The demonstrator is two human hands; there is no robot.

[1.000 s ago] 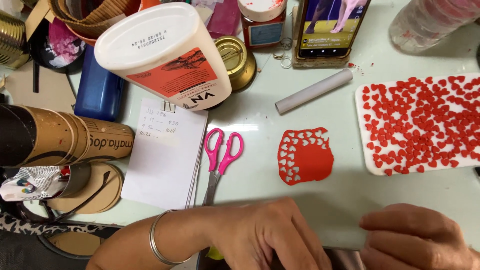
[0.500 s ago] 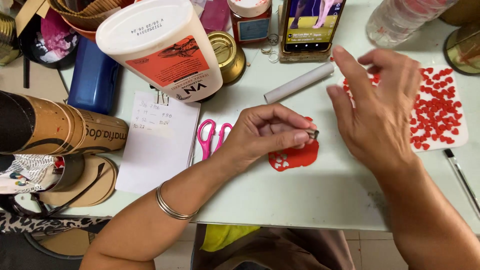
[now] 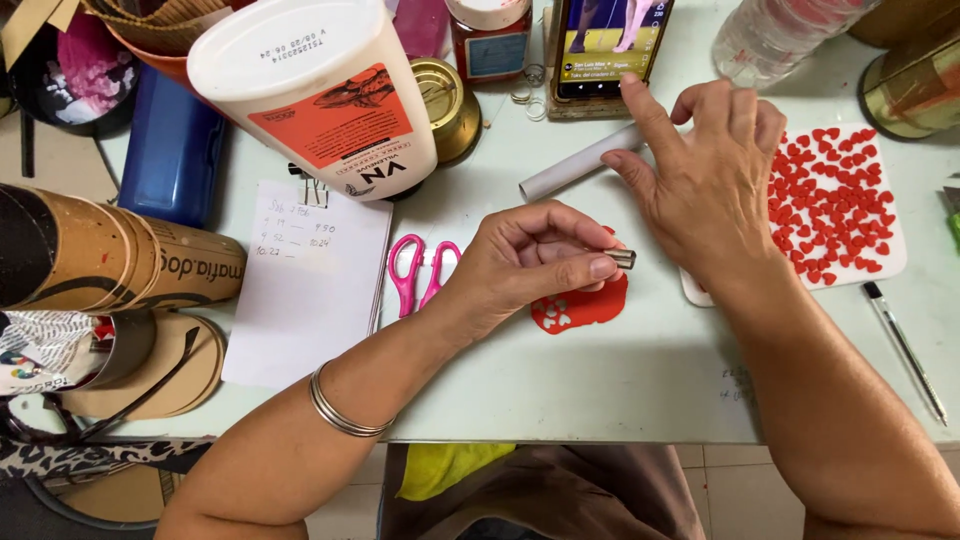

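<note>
The left hand (image 3: 530, 262) pinches a small metal cutter (image 3: 620, 259) above the red clay sheet (image 3: 580, 305); the right hand (image 3: 710, 180), open, touches the phone (image 3: 605, 45); the cutter may slip and dent the clay.

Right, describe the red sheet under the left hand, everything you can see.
The red clay sheet lies flat on the pale green table, thin and rounded, with small heart-shaped holes punched through its left part. The left hand, pinching a small metal cutter, hovers over and hides its upper part; whether they touch is unclear.
</note>
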